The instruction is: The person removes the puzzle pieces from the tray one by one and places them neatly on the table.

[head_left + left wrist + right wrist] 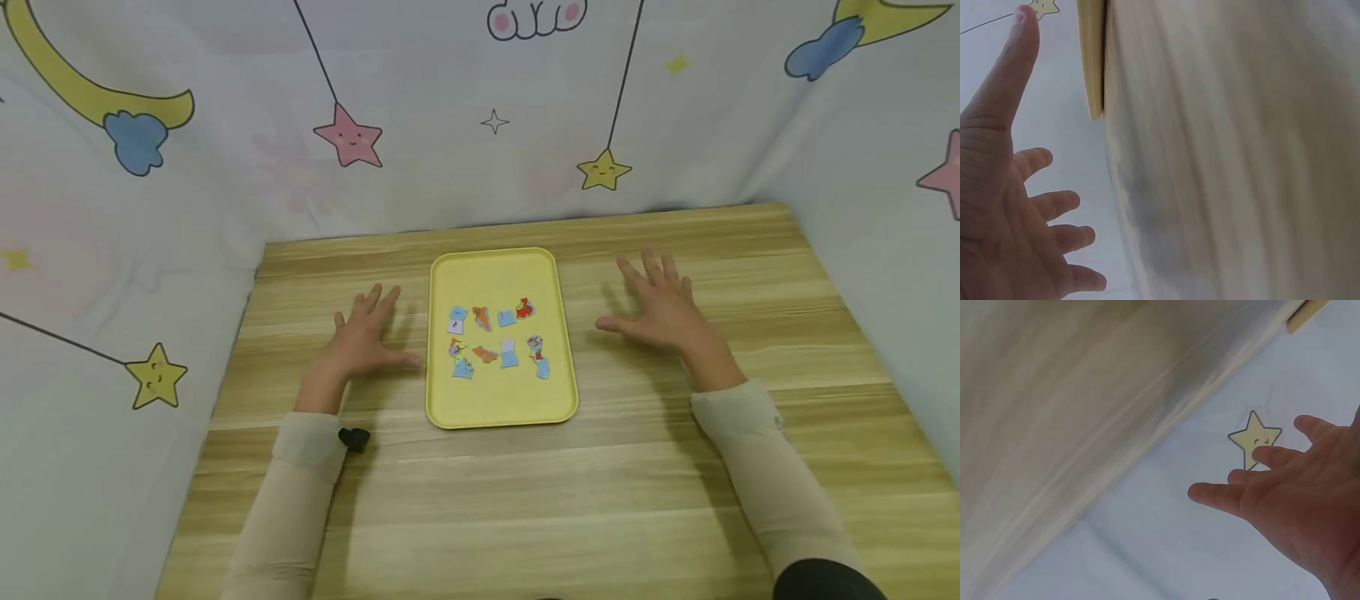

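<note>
The small cut-out pieces lay in two loose rows across the middle of a yellow tray, which sat flat on the wood-grained tabletop between the hands. Neither hand gripped anything: the left hand had its fingers spread, its thumb just beside the tray's left edge, and the right hand, fingers also splayed, was farther off on the other side. The pieces looked like thin card or paper, so they were probably very light, prone to skid on a smooth surface and easy to crease; they were too small to tell for certain. Their flat, irregular shapes offered little but their edges, so a pinch of fingertip and thumb at opposite edges seemed best. The pale blue piece in the upper row, close beside the red piece, called for care, since a broad grasp could have nudged its neighbour. At lower left, a yellow-and-orange piece and a blue piece seemed to touch. The tray itself looked like stiff, fairly light plastic, best taken by its raised rim at both long sides and kept level.
</note>
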### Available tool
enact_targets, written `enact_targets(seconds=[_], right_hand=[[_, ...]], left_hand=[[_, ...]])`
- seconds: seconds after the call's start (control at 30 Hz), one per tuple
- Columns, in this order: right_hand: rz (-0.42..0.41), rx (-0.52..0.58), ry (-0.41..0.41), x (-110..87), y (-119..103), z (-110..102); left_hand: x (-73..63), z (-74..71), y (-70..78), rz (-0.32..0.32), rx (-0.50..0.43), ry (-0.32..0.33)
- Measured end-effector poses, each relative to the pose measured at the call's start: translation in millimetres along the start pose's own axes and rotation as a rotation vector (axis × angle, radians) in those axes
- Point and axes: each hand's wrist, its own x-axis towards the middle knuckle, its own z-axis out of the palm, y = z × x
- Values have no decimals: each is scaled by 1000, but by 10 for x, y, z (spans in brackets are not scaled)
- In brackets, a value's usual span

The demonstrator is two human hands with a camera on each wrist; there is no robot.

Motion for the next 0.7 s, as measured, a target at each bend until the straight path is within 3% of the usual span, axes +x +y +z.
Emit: enact_targets(seconds=[0.7], right_hand=[[-25, 39, -42, 52, -210, 96]], left_hand=[[50, 128, 208, 53, -47, -155]])
